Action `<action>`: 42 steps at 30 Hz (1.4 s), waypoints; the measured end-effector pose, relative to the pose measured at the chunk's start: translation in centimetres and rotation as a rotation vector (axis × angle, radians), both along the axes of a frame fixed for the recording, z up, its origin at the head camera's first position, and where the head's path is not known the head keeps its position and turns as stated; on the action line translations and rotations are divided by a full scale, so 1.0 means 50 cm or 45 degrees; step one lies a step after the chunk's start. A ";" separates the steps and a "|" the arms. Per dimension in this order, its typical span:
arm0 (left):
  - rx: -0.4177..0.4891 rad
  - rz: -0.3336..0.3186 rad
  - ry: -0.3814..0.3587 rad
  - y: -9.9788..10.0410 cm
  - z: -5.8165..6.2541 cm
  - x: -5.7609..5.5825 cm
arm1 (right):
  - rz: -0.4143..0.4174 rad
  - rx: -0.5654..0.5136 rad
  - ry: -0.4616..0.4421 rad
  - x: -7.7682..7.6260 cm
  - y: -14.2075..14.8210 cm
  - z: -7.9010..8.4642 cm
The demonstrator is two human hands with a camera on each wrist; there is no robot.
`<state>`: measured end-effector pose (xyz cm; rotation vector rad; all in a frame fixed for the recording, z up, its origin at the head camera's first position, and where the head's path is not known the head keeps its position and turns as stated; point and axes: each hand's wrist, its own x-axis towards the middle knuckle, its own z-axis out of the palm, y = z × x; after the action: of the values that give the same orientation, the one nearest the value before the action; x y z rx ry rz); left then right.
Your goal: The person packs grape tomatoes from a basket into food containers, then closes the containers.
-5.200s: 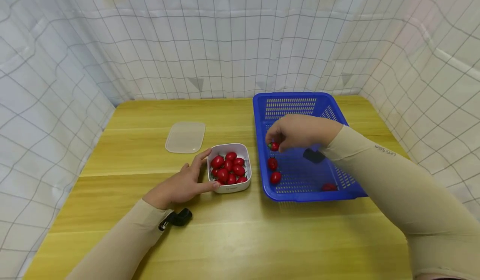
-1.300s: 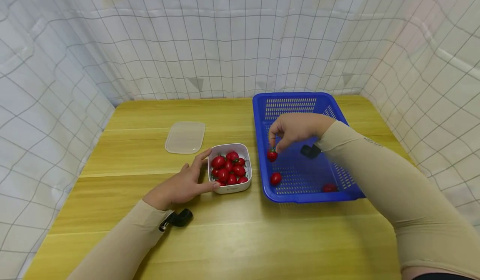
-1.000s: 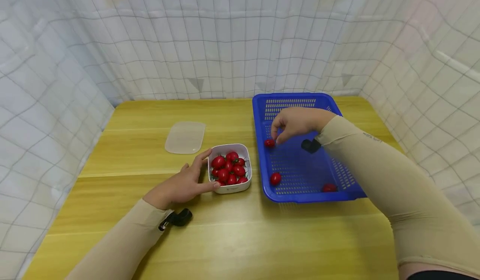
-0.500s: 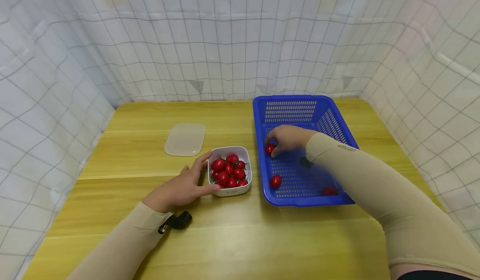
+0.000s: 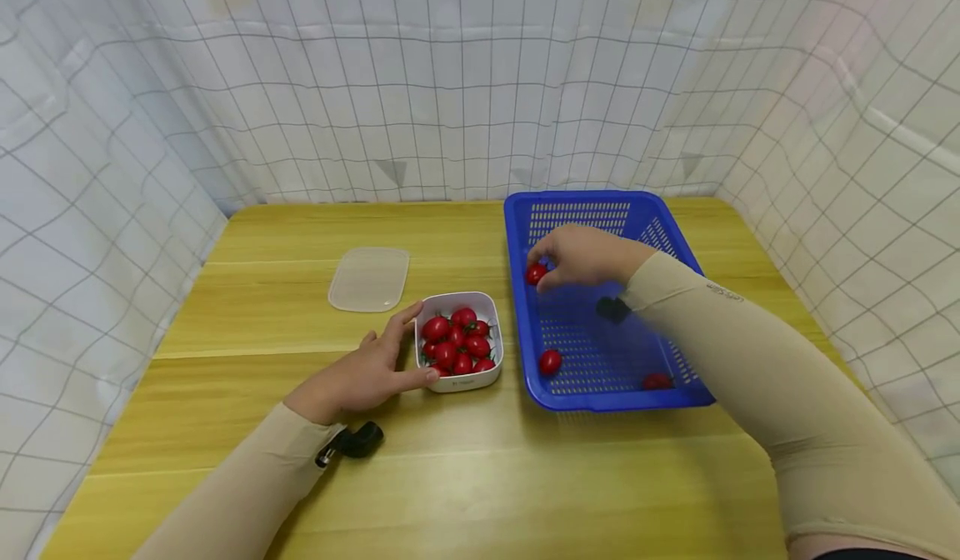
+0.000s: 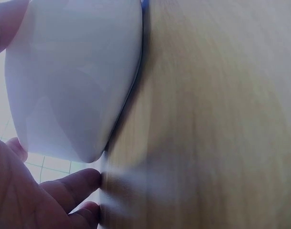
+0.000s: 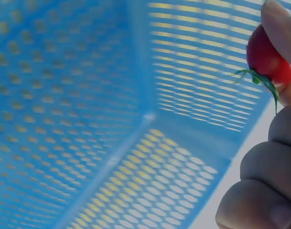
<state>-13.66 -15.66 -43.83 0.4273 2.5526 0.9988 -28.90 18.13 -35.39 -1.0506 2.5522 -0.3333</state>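
With thumb and forefinger, my right hand [image 5: 592, 256] pinches a red cherry tomato [image 5: 536, 274] above the left side of the blue basket [image 5: 528, 368]. In the right wrist view, the cherry tomato [image 7: 267, 57] shows green sepals, and the other fingers are curled. My left hand [image 5: 363, 381] rests at the left of a small white container [image 5: 465, 383], its thumb and forefinger spread to two corners. Several cherry tomatoes [image 5: 446, 353] lie inside that container. From the left wrist camera, the container's wall [image 6: 78, 81] stands on the table, and lower fingers [image 6: 78, 188] touch the tabletop.
One loose cherry tomato [image 5: 551, 362] lies near the basket's front left, another [image 5: 657, 381] at its front right. A translucent lid [image 5: 370, 279] lies flat behind the container. Gridded white curtains [image 5: 465, 85] enclose the wooden table [image 5: 480, 477] at the back and sides.
Several seconds ago the basket held one more loose cherry tomato. Over the last half second my right hand has shifted slightly backward with its cherry tomato. My left hand has stayed in place.
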 end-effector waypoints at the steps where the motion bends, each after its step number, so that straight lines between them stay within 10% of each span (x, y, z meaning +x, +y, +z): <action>1: 0.002 0.000 0.003 0.000 0.000 0.000 | -0.007 -0.009 0.003 0.003 -0.002 0.010; 13: 0.021 -0.016 0.027 0.001 -0.001 0.002 | 0.096 -0.116 0.048 0.046 -0.060 0.079; 42: -0.020 -0.011 -0.019 0.002 0.004 0.002 | 0.252 -0.099 -0.048 0.090 -0.165 0.093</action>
<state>-13.56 -15.57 -43.63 0.4252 2.5416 0.9746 -24.39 9.89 -30.75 -1.3008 2.3936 -0.3974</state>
